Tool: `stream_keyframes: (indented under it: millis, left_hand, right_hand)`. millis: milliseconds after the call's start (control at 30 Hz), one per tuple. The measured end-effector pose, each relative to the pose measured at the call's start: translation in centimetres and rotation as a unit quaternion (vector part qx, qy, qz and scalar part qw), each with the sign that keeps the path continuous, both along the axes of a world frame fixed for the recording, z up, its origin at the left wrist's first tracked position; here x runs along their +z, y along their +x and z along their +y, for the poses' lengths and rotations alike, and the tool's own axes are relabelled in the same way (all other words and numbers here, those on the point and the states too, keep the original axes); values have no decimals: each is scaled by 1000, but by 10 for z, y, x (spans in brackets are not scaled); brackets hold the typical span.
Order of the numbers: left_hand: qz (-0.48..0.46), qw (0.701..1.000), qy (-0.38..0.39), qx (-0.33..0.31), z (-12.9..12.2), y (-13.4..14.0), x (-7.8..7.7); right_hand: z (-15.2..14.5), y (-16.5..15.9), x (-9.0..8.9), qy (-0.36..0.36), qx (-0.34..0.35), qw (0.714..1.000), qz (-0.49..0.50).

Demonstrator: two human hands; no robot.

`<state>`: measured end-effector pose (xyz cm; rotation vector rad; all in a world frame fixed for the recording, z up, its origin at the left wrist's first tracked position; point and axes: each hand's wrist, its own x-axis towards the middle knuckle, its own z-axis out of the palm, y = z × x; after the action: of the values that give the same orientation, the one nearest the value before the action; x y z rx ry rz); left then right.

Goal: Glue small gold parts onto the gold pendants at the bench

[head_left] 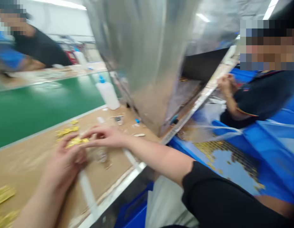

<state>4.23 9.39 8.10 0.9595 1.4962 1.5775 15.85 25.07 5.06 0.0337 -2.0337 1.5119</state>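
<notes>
Left hand and right hand, fingers curled onto a blurred cluster of small gold parts, near the workbench front edge; white squeeze bottle at its far edge; grip too blurred to tell

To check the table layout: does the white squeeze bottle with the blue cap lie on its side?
No, the white squeeze bottle stands upright at the edge of the green belt.

Gold pieces on a tan bench, green belt, blue bin.
</notes>
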Motion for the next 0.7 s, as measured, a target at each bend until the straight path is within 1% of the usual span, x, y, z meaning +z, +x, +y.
stream_keyframes:
  millis: [33, 67, 233, 333, 433, 500, 567, 633, 700]
  left_hand:
    - [-51, 999, -3, 8, -4, 0, 1]
    - [-74, 997, -1, 5, -5, 0, 1]
    - [-83, 996, 40, 14, 3, -5, -9]
    - [-108, 993, 49, 4, 0, -4, -9]
    - [-123, 990, 75, -9, -5, -1, -5]
    - [-81, 991, 104, 2, -7, 1, -3]
    - [14, 989, 141, 47, -9, 2, -2]
    - [137, 969, 175, 106, -11, 2, -2]
    - [241, 940, 199, 139, -13, 2, -2]
  right_hand:
    - [-3, 3, 0, -8, -2, 1000, 10]
    - [-6, 4, 0, -19, -2, 1000, 11]
    - [-12, 8, 0, -48, -12, 999, -18]
    - [-15, 9, 1, -117, -6, 992, -48]
    - [-17, 9, 3, -206, 6, 975, -88]
    - [-17, 9, 4, -250, 9, 963, -99]
    - [-17, 9, 6, -274, 8, 957, -98]
    - [-17, 9, 6, -280, 7, 955, -96]
    - [-17, 9, 5, -276, 9, 957, -94]
